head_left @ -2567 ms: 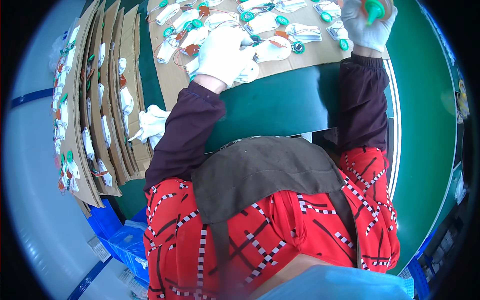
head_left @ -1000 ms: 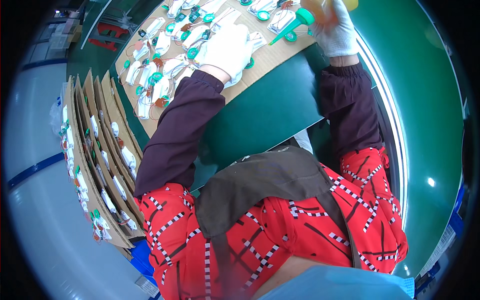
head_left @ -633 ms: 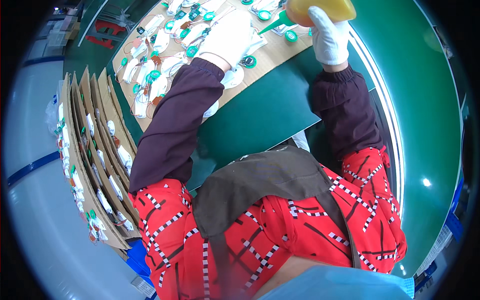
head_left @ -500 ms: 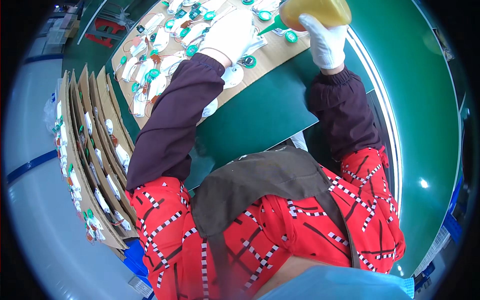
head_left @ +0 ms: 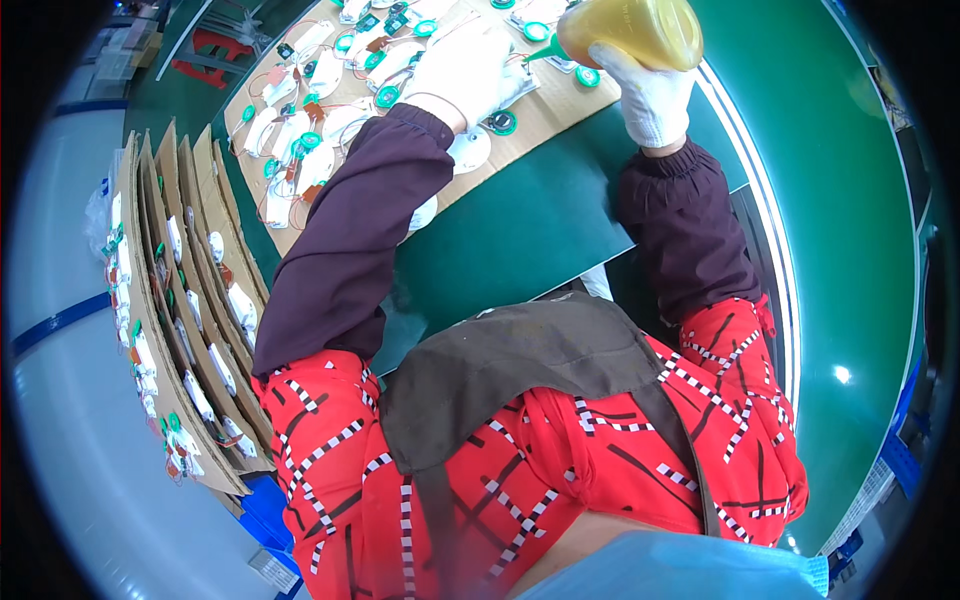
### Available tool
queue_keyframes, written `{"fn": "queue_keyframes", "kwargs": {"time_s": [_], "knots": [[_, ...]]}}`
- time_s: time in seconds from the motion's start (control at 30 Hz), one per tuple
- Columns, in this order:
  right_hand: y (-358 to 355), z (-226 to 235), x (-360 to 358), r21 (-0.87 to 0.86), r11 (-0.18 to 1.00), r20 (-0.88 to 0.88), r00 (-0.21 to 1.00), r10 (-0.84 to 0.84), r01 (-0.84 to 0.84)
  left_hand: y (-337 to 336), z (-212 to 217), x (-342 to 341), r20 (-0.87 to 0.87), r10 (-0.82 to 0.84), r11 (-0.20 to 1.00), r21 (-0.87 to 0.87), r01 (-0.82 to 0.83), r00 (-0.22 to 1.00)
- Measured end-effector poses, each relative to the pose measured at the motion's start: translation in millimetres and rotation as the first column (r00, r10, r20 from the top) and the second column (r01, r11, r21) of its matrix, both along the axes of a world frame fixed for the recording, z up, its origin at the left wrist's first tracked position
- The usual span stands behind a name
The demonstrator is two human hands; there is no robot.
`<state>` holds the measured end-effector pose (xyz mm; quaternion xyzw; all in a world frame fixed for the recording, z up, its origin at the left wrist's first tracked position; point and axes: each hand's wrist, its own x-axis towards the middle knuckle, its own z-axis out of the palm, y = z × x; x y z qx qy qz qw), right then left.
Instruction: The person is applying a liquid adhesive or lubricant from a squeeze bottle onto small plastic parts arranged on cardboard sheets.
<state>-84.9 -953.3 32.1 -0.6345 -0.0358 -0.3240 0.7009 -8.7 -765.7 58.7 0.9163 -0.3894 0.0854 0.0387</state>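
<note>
My right hand (head_left: 655, 105), in a white glove, is wrapped round a squeeze bottle (head_left: 640, 32) of yellowish liquid, tilted on its side. The bottle's green nozzle (head_left: 543, 52) points left, its tip at a white plastic part (head_left: 518, 84) beside my left hand. My left hand (head_left: 460, 72), also gloved in white, lies over the parts on a cardboard sheet (head_left: 560, 122); glare hides its fingers. Around it lie several white parts with green-rimmed round pieces (head_left: 387, 96), small circuit boards and thin red wires. A white disc (head_left: 470, 150) sits below my left wrist.
The cardboard lies on a green tabletop (head_left: 520, 225). Several cardboard sheets (head_left: 200, 290) with similar parts stand upright in a row at the left. A bright white strip (head_left: 770, 215) curves along the right side. A red stool (head_left: 212, 58) is visible at the far left.
The bottle has tipped slightly and its nozzle has risen a little, with the tip now closer to the white part. My left hand has barely shifted.
</note>
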Motion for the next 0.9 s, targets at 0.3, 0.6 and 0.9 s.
{"fn": "queue_keyframes", "kwargs": {"time_s": [0.3, 0.6, 0.9], "knots": [[13, 7, -5, 0.232, 0.947, 0.103, 0.974, 0.202, -0.221, 0, -7, 4, 0.067, -0.004, 0.999, -0.037, 0.006, 0.998], [-11, -8, -4, 0.037, 0.999, 0.038, 0.999, 0.034, -0.035, -3, -3, 3, 0.034, -0.018, 1.000, -0.003, 0.018, 0.999], [-17, -14, 0, 0.060, 0.997, -0.023, 0.998, 0.057, -0.055, -2, -5, 1, 0.005, -0.033, 0.998, -0.052, 0.033, 0.999]]}}
